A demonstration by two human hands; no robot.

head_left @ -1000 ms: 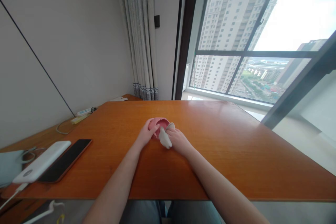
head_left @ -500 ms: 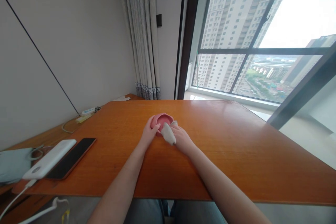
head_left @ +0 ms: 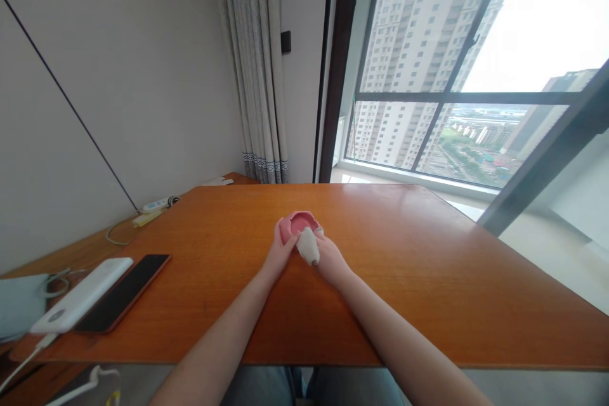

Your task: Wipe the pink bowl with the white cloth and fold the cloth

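Note:
A small pink dish with a scalloped rim [head_left: 302, 221] is held over the middle of the wooden table, its hollow side facing up toward me. My left hand [head_left: 280, 250] is closed on the dish's left side, thumb at the near rim. My right hand [head_left: 330, 259] grips a whitish cloth [head_left: 308, 246], bunched and hanging toward me, and presses it against the right side of the dish. The right fingertips are hidden behind the cloth and dish. Whether the dish rests on the table I cannot tell.
On the table's left lie a black phone [head_left: 124, 292] and a white power bank [head_left: 83, 295] with a cable plugged in. Beyond them are a power strip [head_left: 156, 205] and a pale pouch [head_left: 21, 304]. The wooden table [head_left: 428, 279] reaches toward a curtain [head_left: 259, 76] and a window.
The dish and both hands have shifted slightly right in view. The cloth has moved a little along the dish's right side, and the view has turned slightly.

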